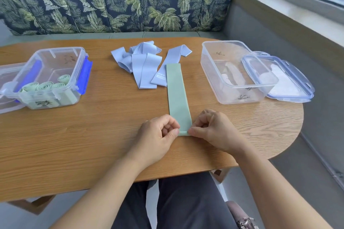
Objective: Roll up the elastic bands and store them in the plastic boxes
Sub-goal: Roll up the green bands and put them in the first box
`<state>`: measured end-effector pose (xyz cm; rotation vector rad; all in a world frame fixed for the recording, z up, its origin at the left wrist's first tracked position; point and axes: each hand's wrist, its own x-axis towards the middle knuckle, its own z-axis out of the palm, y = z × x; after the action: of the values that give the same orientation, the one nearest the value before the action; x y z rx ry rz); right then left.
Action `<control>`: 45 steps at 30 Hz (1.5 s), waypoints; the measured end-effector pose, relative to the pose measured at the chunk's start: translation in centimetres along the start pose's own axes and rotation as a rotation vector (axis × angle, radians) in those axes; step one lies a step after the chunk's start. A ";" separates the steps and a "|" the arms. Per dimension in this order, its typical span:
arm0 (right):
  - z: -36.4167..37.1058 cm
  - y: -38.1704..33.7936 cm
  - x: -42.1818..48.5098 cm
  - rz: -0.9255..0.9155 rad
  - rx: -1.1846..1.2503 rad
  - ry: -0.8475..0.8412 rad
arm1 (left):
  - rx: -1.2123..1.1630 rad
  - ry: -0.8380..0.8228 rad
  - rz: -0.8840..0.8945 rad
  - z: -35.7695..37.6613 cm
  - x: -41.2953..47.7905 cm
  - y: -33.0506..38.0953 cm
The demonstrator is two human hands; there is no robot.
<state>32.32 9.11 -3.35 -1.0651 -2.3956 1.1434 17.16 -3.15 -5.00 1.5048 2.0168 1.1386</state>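
A green elastic band [177,95] lies flat and straight on the wooden table [93,135], running away from me. My left hand [158,134] and my right hand [212,128] pinch its near end, where a small first fold is turned over. Several loose blue bands [138,61] lie in a heap at the back middle. The clear box on the left [55,57] holds several rolled green bands [44,86]. The clear box on the right [219,72] holds nothing that I can make out.
A lid with blue clips [290,87] leans against the right box. Another lid [7,87] lies under the left box at the table's left edge. A leaf-patterned bench back [119,0] rises behind the table. One blue band [151,204] hangs over my lap.
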 end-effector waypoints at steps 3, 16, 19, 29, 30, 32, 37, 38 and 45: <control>0.0 0.3 -0.4 -0.016 0.054 0.001 | 0.041 0.018 0.065 0.1 0.0 -0.2; 0.1 0.6 -1.9 -0.135 0.084 0.026 | 0.086 -0.021 0.178 0.0 -0.5 -0.5; 0.1 0.7 -2.2 -0.153 0.066 0.040 | 0.093 -0.013 0.184 0.0 -0.5 -0.4; 0.1 0.9 -2.1 -0.122 0.089 0.037 | 0.114 -0.030 0.128 0.0 -0.5 -0.2; 0.0 0.9 -2.1 -0.113 0.093 0.027 | 0.112 -0.031 0.125 0.0 -0.5 -0.2; -0.3 0.8 -2.0 -0.099 0.101 0.003 | 0.105 -0.032 0.120 0.1 -0.5 -0.2; -0.7 0.1 -1.3 -0.051 0.011 -0.052 | 0.078 -0.021 0.093 0.1 -0.6 0.1; -0.8 -0.2 -1.2 -0.033 -0.010 -0.065 | 0.060 -0.021 0.084 0.1 -0.6 0.2; -1.4 -1.6 -0.1 0.150 0.001 -0.178 | 0.036 0.000 0.059 0.2 -0.4 0.3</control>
<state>32.35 9.16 -1.23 -1.2071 -2.4822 1.3416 17.58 -3.41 -4.93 1.5918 2.0152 1.1300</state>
